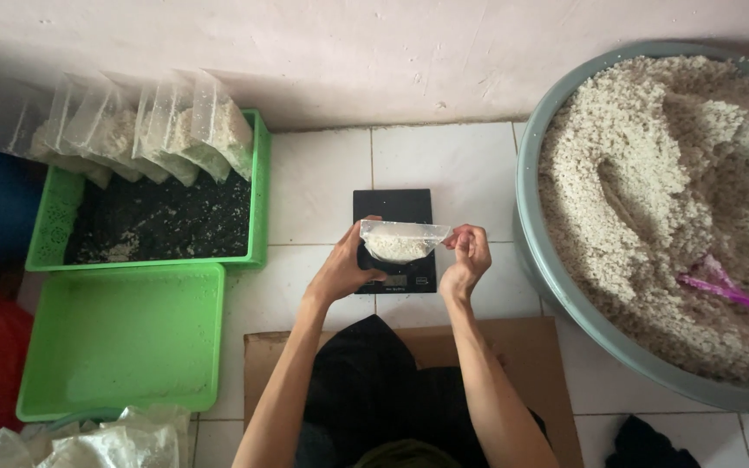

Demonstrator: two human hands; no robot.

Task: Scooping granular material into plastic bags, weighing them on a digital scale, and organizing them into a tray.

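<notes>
Head view | both hands [405,260] pinch plastic bag [400,240] — above black scale [394,208]

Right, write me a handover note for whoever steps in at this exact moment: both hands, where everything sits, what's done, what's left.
Left hand: grips the left end of a small clear plastic bag part-filled with white grains.
Right hand: pinches the bag's right top corner.
The bag is held level just above the black flat digital scale on the white tiled floor; whether it touches the scale I cannot tell.
Done: five filled bags lean in a row at the back of the far green plastic tray.
Left: the near green tray holds no bags; the large grey basin is heaped with grains, a pink scoop lying in it.
</notes>
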